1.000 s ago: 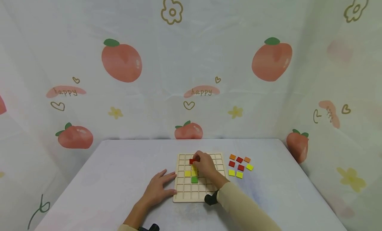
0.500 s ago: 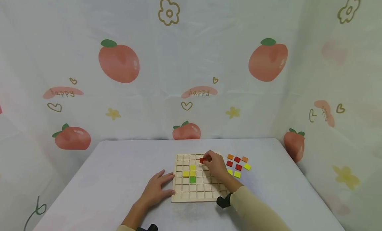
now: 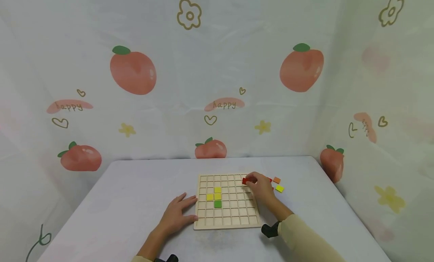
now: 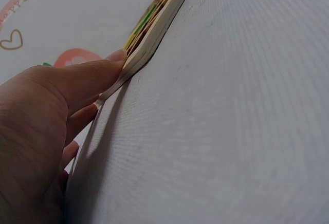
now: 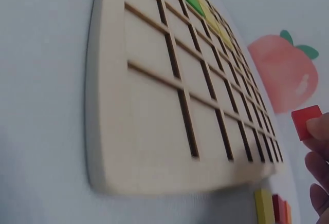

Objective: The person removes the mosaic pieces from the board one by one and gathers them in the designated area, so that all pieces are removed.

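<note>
A wooden grid board (image 3: 234, 220) lies on the table, with several yellow tiles (image 3: 217, 189) and one green tile (image 3: 218, 204) set in its cells. My right hand (image 3: 262, 187) pinches a red tile (image 3: 245, 181) between thumb and fingers, over the board's far right corner; the right wrist view shows this red tile (image 5: 307, 122) raised above the grid. On the left edge of the board rests my left hand (image 3: 176, 215), its fingers spread. Its thumb (image 4: 97, 77) touches the board's side in the left wrist view.
Right of the board lie loose tiles, among them an orange tile (image 3: 277, 180) and a yellow tile (image 3: 279, 188); my right hand partly hides the others. A white table (image 3: 142, 186) carries everything, and a printed curtain (image 3: 169, 122) hangs behind it.
My right hand has moved right across the board's far rows, carrying the red tile, and now covers part of the loose tiles. My left hand stays at the board's edge.
</note>
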A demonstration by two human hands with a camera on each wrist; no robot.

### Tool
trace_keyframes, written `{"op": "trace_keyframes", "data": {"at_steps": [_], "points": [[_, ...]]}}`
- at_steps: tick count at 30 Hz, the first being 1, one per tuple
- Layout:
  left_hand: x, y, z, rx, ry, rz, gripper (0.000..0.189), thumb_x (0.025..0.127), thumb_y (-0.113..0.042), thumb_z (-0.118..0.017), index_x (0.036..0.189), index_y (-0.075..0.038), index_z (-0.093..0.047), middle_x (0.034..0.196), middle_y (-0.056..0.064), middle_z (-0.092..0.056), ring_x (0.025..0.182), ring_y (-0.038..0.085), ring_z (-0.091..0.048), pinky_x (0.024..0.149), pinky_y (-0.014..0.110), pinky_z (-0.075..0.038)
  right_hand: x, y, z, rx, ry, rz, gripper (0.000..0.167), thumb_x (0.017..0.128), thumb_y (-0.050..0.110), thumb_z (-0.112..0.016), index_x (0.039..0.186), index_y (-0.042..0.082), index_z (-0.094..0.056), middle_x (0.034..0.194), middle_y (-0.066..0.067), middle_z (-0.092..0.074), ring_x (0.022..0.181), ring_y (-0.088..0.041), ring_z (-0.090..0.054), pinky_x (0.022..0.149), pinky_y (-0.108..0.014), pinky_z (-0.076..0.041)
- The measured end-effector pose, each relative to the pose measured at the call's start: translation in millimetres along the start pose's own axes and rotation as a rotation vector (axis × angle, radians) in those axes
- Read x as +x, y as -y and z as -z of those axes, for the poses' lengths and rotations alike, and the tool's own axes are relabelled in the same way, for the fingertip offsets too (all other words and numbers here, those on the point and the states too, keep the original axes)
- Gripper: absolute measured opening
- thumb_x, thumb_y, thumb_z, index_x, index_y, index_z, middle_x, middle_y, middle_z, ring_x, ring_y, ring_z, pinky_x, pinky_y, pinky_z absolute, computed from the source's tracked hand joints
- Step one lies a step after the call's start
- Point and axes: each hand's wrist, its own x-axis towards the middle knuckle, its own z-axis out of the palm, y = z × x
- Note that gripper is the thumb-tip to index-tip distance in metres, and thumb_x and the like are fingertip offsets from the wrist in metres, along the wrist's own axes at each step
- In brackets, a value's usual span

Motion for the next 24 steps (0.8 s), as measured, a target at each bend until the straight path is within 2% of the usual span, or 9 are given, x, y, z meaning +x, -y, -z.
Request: {"op": "trace_keyframes", "data": {"at_steps": [7,11,18,24], "points": [[-2.0,0.7,-0.4,0.002,-0.025,-0.046,0.065,0.074,-0.049,-0.078,0.129,-0.016,-0.065,0.133,0.001,-0.060,0.134,0.039,-0.039,0.105,0.062,-0.028,-4.8,-17.1,15.5,-0.025,-0.039,-0.042,0.014,0.088,0.007,-0.070,0.102,0.008,-0.069,0.091,0.000,-0.068,0.082,-0.019,-0.058,0.073,-0.033,-0.051],[-2.4,0.8,-0.5,-0.003,-0.029,-0.033,0.065,0.074,-0.049,-0.078,0.129,-0.017,-0.065,0.133,-0.001,-0.060,0.134,0.038,-0.039,0.105,0.062,-0.028,-8.5,-26.5,24.4,-0.029,-0.060,-0.053,0.014,0.088,0.006,-0.069,0.102,0.006,-0.069,0.091,-0.002,-0.069,0.082,-0.020,-0.059,0.073,-0.033,-0.050],[-0.8,2.4,-0.7,-0.008,-0.016,-0.020,0.065,0.073,-0.049,-0.078,0.130,-0.019,-0.065,0.135,-0.004,-0.058,0.136,0.036,-0.037,0.106,0.061,-0.028,-14.8,-40.1,39.5,-0.016,-0.055,-0.148,0.015,0.090,0.008,-0.068,0.105,0.005,-0.068,0.094,-0.005,-0.068,0.084,-0.021,-0.060,0.073,-0.031,-0.054],[0.6,2.4,-1.4,-0.006,-0.014,-0.023,0.065,0.074,-0.049,-0.078,0.130,-0.018,-0.065,0.135,-0.003,-0.058,0.136,0.036,-0.037,0.106,0.062,-0.027,-21.5,-48.4,51.6,-0.001,-0.054,-0.184,0.015,0.091,0.006,-0.066,0.105,0.004,-0.066,0.098,-0.009,-0.067,0.089,-0.025,-0.060,0.079,-0.037,-0.056]]}}
